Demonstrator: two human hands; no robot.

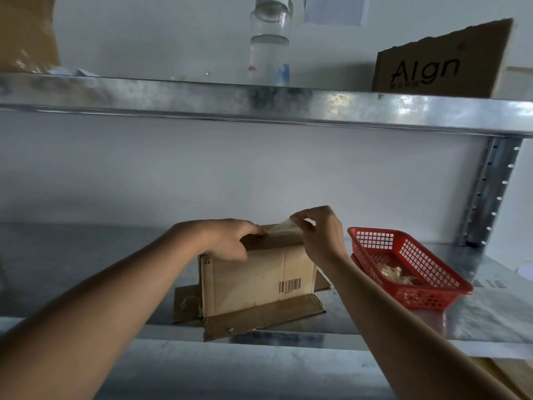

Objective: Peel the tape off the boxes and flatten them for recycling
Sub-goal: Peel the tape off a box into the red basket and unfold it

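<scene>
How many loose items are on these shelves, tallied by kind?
Cardboard boxes: 2, one held, one upper right
Red baskets: 1
Clear bottles: 1
Tape strips being peeled: 1
Total: 5

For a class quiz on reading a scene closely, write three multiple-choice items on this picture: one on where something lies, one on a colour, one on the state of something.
1. Where does the basket lie relative to the cardboard box?
A. on the upper shelf
B. on the same shelf, at the person's right of the box
C. inside the box

2. What colour is the basket?
A. blue
B. green
C. red

3. What is the right hand doing?
A. pinching a strip of clear tape lifted off the box top
B. resting flat on the shelf
C. holding the glass bottle

Answers:
1 B: it sits on the lower metal shelf beside the box.
2 C: its plastic lattice is red.
3 A: the tape stretches from the box top to its fingertips, while the left hand grips the box's top edge.
</scene>
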